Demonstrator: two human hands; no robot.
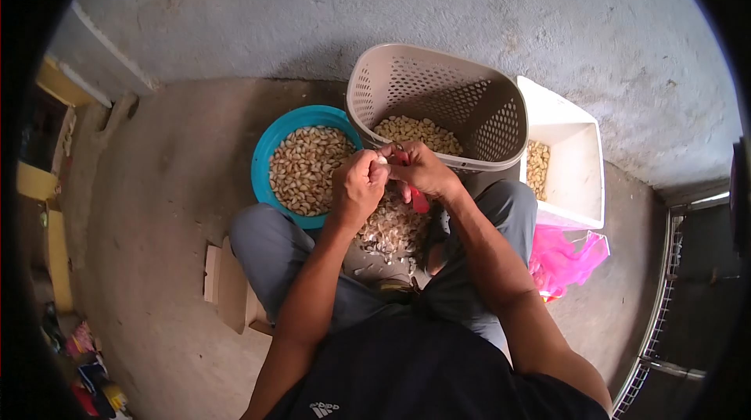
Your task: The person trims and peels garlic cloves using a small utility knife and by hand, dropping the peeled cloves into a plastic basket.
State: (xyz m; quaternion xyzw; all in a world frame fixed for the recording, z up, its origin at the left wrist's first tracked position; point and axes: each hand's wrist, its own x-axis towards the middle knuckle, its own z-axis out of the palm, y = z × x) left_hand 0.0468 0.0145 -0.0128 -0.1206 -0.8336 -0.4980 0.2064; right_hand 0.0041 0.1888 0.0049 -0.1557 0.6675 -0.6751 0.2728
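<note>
Above the space between my knees, my two hands meet. My left hand (359, 187) is closed, pinching a pale garlic clove (382, 160) at its fingertips. Wrapped round a red-handled tool (419, 199), apparently a small knife, is my right hand (427, 170); its blade is mostly hidden by the fingers. To the left, a teal basin (261, 156) holds many unpeeled garlic cloves (310, 170). Peeled cloves (422, 134) lie in the bottom of a beige perforated basket (469, 84) just beyond my hands. Below them, papery garlic skins (391, 226) are heaped on the floor.
A white box (577, 156) with more peeled cloves (537, 166) stands right of the basket, and a pink mesh bag (565, 257) lies before it. Cardboard (228, 287) rests by my left knee. A grey wall (313, 13) rises behind the containers. A metal-framed grille (661, 303) is at far right.
</note>
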